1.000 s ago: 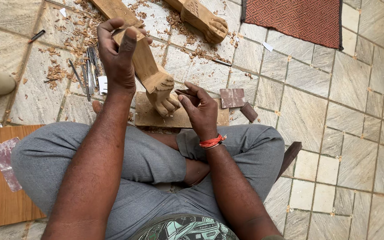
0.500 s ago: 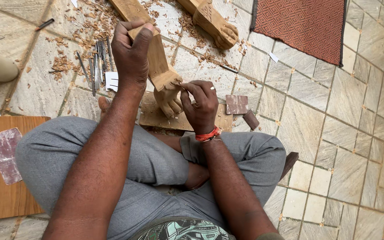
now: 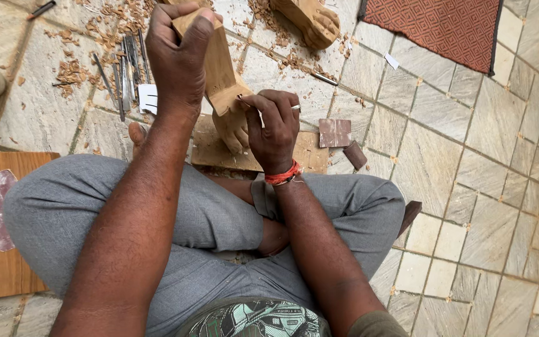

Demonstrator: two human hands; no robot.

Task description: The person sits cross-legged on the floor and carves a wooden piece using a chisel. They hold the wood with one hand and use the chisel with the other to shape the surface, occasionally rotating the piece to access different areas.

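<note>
Crossed legs in grey trousers [image 3: 207, 218] are seen nearest, on a stone tile floor [image 3: 469, 187]. A red thread band [image 3: 282, 175] is worn at the right wrist. The right hand [image 3: 274, 128] is closed in a grip around a thin metal tool [image 3: 295, 107], pressed against the lower part of a carved wooden leg [image 3: 223, 84]. The paw-shaped foot of the leg is rested on a flat wooden board [image 3: 219, 150] just in front of the knees. The left hand [image 3: 179, 56] is closed in a grip around the top of the leg, which is held tilted. Two small dark blocks [image 3: 335, 132] are seen just right of the board. Farther off, a row of chisels [image 3: 123, 72] and wood shavings [image 3: 73, 72] are spread on the floor, a second carved leg [image 3: 307, 22] is laid beyond, and a red mat [image 3: 444, 28] is placed at the far right
</note>
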